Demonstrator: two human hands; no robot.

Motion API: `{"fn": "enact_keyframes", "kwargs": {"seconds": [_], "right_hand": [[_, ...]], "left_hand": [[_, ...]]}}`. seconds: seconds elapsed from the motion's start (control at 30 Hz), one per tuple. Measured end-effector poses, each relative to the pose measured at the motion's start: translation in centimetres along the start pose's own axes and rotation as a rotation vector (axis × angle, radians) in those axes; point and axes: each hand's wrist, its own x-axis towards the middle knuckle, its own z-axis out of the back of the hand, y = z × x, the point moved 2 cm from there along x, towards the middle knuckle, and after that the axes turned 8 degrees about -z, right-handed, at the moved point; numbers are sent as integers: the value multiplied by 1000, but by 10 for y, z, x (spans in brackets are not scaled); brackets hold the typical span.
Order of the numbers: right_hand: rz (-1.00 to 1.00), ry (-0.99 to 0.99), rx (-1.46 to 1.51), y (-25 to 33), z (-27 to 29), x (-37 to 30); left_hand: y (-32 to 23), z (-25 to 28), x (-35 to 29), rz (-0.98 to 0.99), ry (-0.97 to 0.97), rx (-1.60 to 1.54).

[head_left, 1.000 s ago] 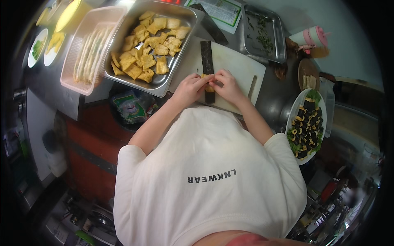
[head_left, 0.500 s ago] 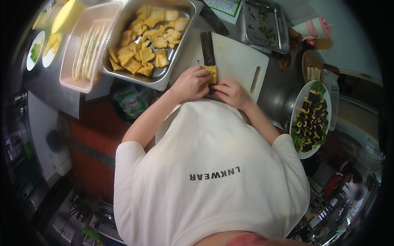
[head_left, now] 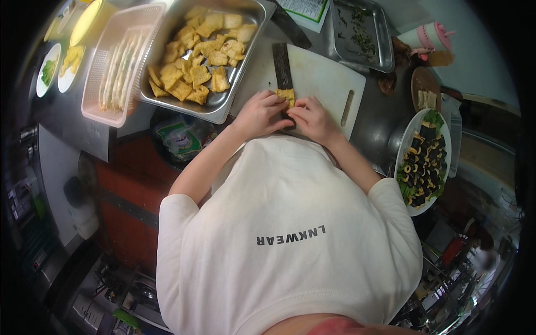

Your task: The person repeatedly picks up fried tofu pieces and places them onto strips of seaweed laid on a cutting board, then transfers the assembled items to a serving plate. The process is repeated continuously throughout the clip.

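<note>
Left hand (head_left: 260,114) and right hand (head_left: 314,119), half curled, grip unclear, meet at the yellow piece (head_left: 286,95), probably soft, best held by its edges, at six o'clock from the dark strip (head_left: 283,64).

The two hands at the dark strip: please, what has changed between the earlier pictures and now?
Since half a second ago, the right hand has moved slightly forward, closer to the left hand at the yellow piece. Whether it grips the piece is hard to tell. The dark strip, cutting board and metal tray stay as they were.
</note>
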Motion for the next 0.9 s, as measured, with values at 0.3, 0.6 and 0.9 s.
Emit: {"fn": "enact_keyframes", "kwargs": {"seconds": [0.3, 0.6, 0.9], "right_hand": [[-119, -101, 60, -21, -22, 2], [155, -66, -116, -13, -8, -7], [157, -24, -108, -13, -10, 3]], "left_hand": [[5, -13, -1, 9, -109, 36], [5, -6, 8, 87, -56, 55], [6, -9, 7, 93, -96, 78]]}}
